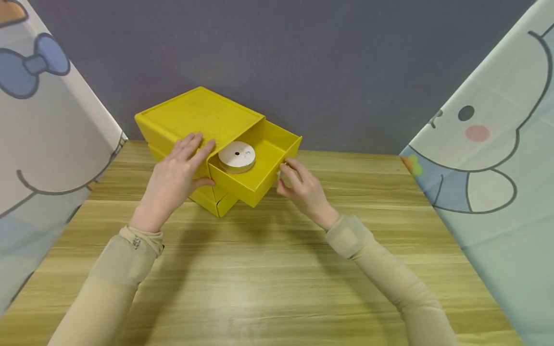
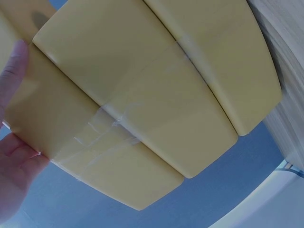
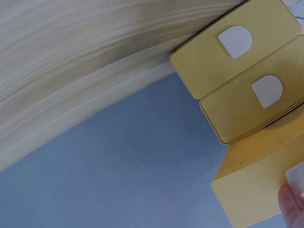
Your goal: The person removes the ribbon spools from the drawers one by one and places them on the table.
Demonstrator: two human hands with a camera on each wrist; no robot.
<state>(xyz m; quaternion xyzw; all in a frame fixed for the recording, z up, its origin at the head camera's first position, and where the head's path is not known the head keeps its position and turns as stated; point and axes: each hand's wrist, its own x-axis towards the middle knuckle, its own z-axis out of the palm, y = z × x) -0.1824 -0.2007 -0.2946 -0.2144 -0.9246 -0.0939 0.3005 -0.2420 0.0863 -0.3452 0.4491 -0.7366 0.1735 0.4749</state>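
A yellow three-tier drawer unit [image 1: 199, 113] stands at the back left of the table, its top drawer [image 1: 277, 138] pulled well out. Inside that drawer lies a round white spool [image 1: 238, 153] with a small dark centre hole. My left hand [image 1: 170, 178] rests on the unit, fingers extended over the top edge and thumb against the side. At the drawer's front, my right hand [image 1: 305, 187] pinches the white pull tab [image 3: 297, 176]; its fingertips are partly cut off in the right wrist view. Both lower drawers [image 3: 259, 97] are closed, each with a white tab [image 3: 267, 91].
The wood-grain table [image 1: 242, 288] extends in front of the unit. A dark grey panel [image 1: 346, 72] rises just behind it. Cartoon-printed sheets hang on the left [image 1: 47, 139] and right [image 1: 484, 158]. Clear tape [image 2: 114, 123] crosses the seams on the unit's side.
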